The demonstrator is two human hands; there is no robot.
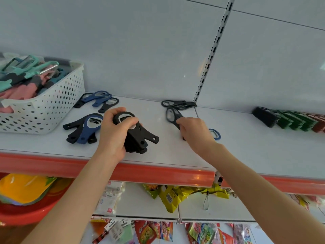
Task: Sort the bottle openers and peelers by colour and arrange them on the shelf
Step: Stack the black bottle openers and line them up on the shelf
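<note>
The black openers (139, 136) stacked in my left hand (112, 132) look like matt plastic with a shiny metal insert in the head, same deal with the single opener (173, 116) my right hand (195, 132) pinches. The basket (52, 106) is smooth white perforated plastic, and the peelers (26, 71) in it are pastel plastic with bright metal blades. The shelf (167, 152) is glossy white with a shiny red edge strip (140, 171).
</note>
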